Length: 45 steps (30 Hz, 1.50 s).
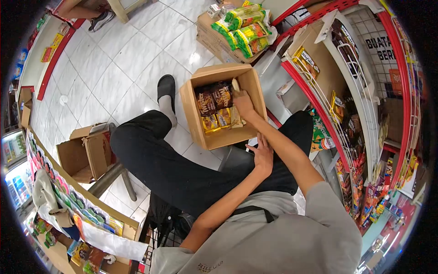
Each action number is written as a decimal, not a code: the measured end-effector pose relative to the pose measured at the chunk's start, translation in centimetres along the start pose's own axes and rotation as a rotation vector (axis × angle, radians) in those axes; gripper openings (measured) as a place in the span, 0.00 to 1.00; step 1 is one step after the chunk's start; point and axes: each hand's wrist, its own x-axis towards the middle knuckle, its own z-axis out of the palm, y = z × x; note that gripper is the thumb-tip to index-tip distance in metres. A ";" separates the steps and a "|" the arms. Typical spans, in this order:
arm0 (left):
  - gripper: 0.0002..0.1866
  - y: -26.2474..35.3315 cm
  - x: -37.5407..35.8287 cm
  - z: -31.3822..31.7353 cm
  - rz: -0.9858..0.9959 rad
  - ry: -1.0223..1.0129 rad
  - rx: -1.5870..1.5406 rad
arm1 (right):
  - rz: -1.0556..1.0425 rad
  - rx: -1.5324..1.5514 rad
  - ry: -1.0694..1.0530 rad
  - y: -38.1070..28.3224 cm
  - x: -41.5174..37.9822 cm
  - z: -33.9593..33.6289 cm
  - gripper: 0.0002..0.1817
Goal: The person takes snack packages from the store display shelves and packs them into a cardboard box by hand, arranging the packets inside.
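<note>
An open cardboard box (pixel 188 115) stands in front of my legs, with dark brown snack packs (pixel 211 101), yellow packs (pixel 216 120) and beige packs along its right side. My right hand (pixel 243 104) reaches inside, its fingers closed at a beige pack (pixel 235 85) near the upper right corner; the fingertips are partly hidden. Just outside the box's lower right edge is my left hand (pixel 262 157), fingers apart and holding nothing, close under my right forearm.
Green and yellow packs (pixel 248 33) lie on a closed carton (pixel 212 40) beyond the box. Red-edged wire shelves (pixel 315 96) with snacks rise at the right. An open carton (pixel 73 157) and a display rack (pixel 82 201) stand left. Part of another person's leg (pixel 75 10) shows top left.
</note>
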 end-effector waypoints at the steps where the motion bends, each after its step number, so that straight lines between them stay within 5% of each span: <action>1: 0.32 -0.1 0.1 -0.2 0.018 -0.030 -0.004 | -0.028 -0.147 -0.128 -0.4 0.7 0.4 0.19; 7: 0.32 -1.2 -0.3 -1.5 0.256 -0.174 -0.032 | 0.077 -0.143 -0.043 -1.0 0.0 -1.2 0.20; 10: 0.32 0.4 0.9 1.7 0.111 0.024 0.108 | 0.125 0.007 0.019 0.6 -3.2 -6.3 0.20; 13: 0.30 0.3 2.1 3.9 0.070 0.109 0.094 | -0.079 0.825 0.175 4.2 -8.4 -8.3 0.19; 15: 0.29 0.5 2.5 3.5 0.069 0.088 0.043 | -0.120 0.964 0.529 6.0 -14.5 -9.2 0.15; 16: 0.29 -0.1 2.6 3.1 0.107 0.026 0.018 | -0.038 0.908 0.558 7.5 -18.5 -11.3 0.15; 18: 0.31 -2.1 4.6 3.6 0.196 -0.021 -0.244 | 0.308 1.354 0.502 10.7 -26.8 -17.4 0.11; 19: 0.33 -2.8 5.7 4.1 0.225 -0.084 -0.371 | 0.402 1.298 0.556 13.4 -30.8 -18.5 0.11; 20: 0.35 -3.4 5.2 5.3 0.315 0.343 -0.113 | 0.530 1.158 0.730 15.4 -34.7 -19.3 0.11; 22: 0.36 -3.4 5.0 -0.8 0.270 -0.101 -0.326 | 0.732 0.879 1.025 17.8 -41.7 -20.2 0.09; 24: 0.35 -2.4 5.4 -1.7 0.295 -0.105 -0.267 | 0.987 0.795 1.115 22.4 -48.0 -20.4 0.09; 26: 0.33 -2.3 5.4 -2.2 0.253 -0.095 -0.222 | 1.012 0.438 1.193 26.8 -52.6 -20.0 0.09; 30: 0.32 -2.7 4.6 -2.6 0.248 -0.169 -0.203 | 1.095 0.270 0.939 36.7 -57.9 -14.3 0.16; 32: 0.32 -3.3 4.8 -1.6 0.274 -0.133 -0.203 | 1.198 0.485 0.727 42.6 -59.2 -10.3 0.32; 33: 0.32 -3.8 5.0 -0.8 0.289 -0.093 -0.220 | 1.199 0.487 0.737 43.6 -58.9 -9.4 0.32; 37: 0.31 -4.7 5.9 -0.5 0.334 -0.068 -0.323 | 1.464 0.199 0.378 47.3 -57.4 -8.7 0.50; 45: 0.29 -5.7 5.2 -1.1 0.348 -0.007 -0.377 | 1.412 0.540 0.427 53.1 -58.4 -3.5 0.62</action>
